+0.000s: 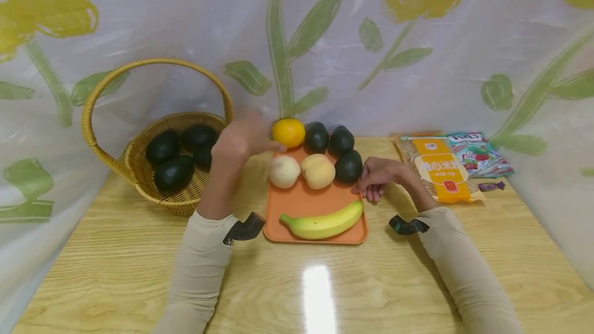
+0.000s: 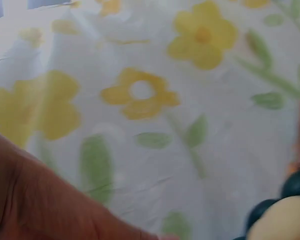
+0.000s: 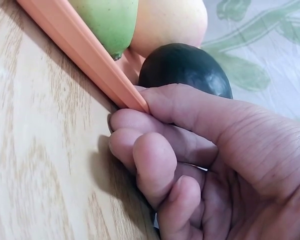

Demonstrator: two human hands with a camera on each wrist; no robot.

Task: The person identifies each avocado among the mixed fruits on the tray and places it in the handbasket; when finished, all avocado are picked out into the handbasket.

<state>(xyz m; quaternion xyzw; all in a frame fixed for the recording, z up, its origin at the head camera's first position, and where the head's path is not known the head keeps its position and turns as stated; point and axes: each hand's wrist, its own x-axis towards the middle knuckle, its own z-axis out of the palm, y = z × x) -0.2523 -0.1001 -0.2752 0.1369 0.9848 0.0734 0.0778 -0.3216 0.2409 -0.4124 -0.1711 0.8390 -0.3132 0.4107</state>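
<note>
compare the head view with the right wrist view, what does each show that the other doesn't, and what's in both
Only the head view shows the wicker basket with avocado-like fruits inside, the orange-yellow fruit, the snack packets and the blurred left hand.

Only the right wrist view shows the palm of the right hand up close.

Both share that hand gripping the edge of the orange tray, plus the banana (only its green end at the wrist), a peach, a dark green fruit and the wooden table.
</note>
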